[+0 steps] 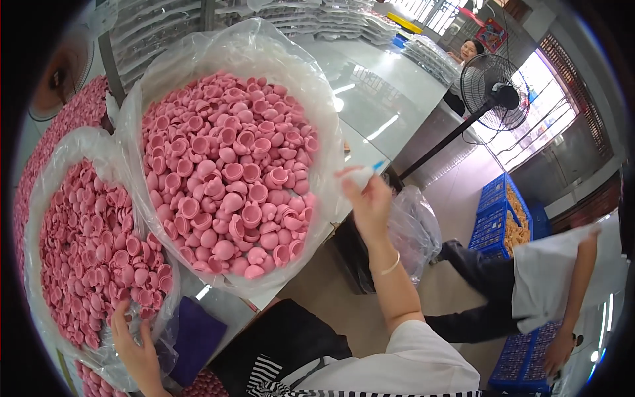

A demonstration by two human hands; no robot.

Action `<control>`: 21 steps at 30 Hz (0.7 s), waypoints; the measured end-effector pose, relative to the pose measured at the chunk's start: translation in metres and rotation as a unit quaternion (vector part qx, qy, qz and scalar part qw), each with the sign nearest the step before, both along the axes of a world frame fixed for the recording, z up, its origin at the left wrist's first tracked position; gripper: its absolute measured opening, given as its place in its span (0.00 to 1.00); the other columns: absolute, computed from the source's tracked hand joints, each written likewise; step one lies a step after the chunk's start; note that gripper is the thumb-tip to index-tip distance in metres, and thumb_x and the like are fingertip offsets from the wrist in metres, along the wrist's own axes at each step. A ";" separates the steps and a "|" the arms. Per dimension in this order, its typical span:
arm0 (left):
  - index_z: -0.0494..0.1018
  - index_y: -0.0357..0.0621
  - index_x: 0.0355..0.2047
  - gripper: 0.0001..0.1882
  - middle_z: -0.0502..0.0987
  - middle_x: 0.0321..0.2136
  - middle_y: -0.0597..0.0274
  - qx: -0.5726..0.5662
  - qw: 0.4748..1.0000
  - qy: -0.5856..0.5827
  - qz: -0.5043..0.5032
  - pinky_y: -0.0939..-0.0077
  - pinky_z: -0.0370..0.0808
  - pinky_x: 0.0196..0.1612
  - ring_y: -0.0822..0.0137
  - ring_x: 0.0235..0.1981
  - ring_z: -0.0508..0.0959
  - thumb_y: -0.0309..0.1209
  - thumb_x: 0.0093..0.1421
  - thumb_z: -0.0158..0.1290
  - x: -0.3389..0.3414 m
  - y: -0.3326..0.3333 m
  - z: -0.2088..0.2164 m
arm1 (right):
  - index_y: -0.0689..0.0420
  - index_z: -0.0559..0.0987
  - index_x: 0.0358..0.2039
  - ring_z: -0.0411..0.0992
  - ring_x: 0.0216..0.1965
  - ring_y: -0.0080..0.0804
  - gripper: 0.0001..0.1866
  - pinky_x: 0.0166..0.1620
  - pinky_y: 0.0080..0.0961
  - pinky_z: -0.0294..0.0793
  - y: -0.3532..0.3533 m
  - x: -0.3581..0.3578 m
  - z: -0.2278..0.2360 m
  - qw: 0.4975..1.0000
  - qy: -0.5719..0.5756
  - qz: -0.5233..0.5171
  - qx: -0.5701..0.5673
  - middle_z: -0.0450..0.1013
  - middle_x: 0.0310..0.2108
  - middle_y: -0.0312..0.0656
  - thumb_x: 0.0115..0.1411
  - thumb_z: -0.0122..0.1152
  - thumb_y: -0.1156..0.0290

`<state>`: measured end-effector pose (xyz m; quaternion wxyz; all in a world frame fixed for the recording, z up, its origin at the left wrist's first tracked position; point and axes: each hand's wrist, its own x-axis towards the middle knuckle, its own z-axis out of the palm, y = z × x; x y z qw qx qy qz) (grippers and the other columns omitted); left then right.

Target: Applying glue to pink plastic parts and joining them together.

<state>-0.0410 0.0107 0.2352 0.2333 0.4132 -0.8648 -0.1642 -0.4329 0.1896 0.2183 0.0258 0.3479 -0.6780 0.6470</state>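
Observation:
My left hand (135, 347) is at the near edge of the left plastic bag (36, 218). Its fingers are stretched out and apart, with the tips against small hollow pink plastic parts (99, 245). No part shows gripped in it. Raised to the right of the larger clear bag (324, 106), my right hand (372, 202) is closed around a small white bottle with a blue tip (360, 175), partly blurred and covered by the fingers. That larger bag is full of round, cup-like pink pieces (228, 172), some with their hollow side up.
A dark purple cloth (197, 331) lies beside the left bag. A black fan (496, 92) on a pole stands beyond the table (377, 99). Blue crates (493, 218) hold orange pieces. At right a person in a white shirt (552, 278) walks; another person is farther back.

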 end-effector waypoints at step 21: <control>0.67 0.33 0.35 0.11 0.69 0.32 0.58 0.355 0.795 0.491 -0.026 0.81 0.68 0.35 0.71 0.32 0.70 0.23 0.50 0.50 -0.022 0.101 -0.026 | 0.63 0.70 0.41 0.70 0.34 0.38 0.20 0.37 0.27 0.69 -0.029 0.198 0.014 0.791 -0.117 0.600 -0.011 0.71 0.34 0.44 0.56 0.54 0.60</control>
